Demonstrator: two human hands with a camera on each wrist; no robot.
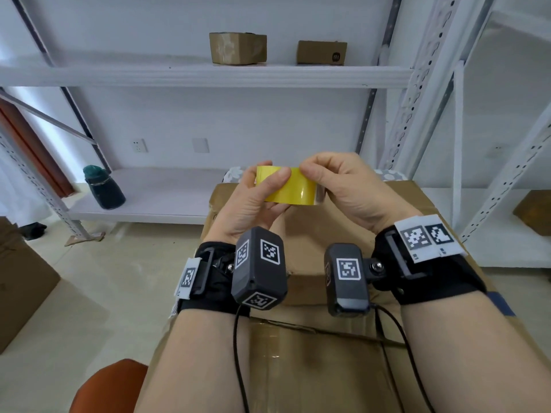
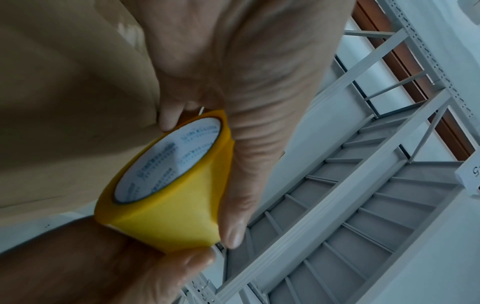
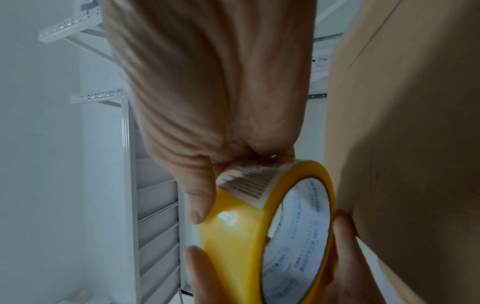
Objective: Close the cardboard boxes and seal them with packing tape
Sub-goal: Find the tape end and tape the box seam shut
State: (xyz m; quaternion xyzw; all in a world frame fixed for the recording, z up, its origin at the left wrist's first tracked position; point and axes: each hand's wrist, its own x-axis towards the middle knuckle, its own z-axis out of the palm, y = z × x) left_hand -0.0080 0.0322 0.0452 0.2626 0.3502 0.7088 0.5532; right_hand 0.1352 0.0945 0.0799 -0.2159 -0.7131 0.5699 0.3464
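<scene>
A roll of yellow packing tape [image 1: 290, 187] is held in the air between both hands, above a large brown cardboard box [image 1: 322, 368] whose top flaps lie shut below my forearms. My left hand [image 1: 253, 198] grips the roll, thumb across its yellow band. My right hand [image 1: 343, 183] holds the roll's right side, thumb and forefinger pinched at its top edge. The left wrist view shows the roll [image 2: 168, 185] with its white printed core. In the right wrist view the roll [image 3: 262, 226] carries a white label under my thumb.
White metal shelving stands ahead and to the right. Two small cardboard boxes [image 1: 237, 48] [image 1: 322, 52] sit on the upper shelf, a dark green bottle [image 1: 104, 187] on the lower one. More cardboard [image 1: 21, 278] lies at the left; an orange seat [image 1: 110, 386] is near me.
</scene>
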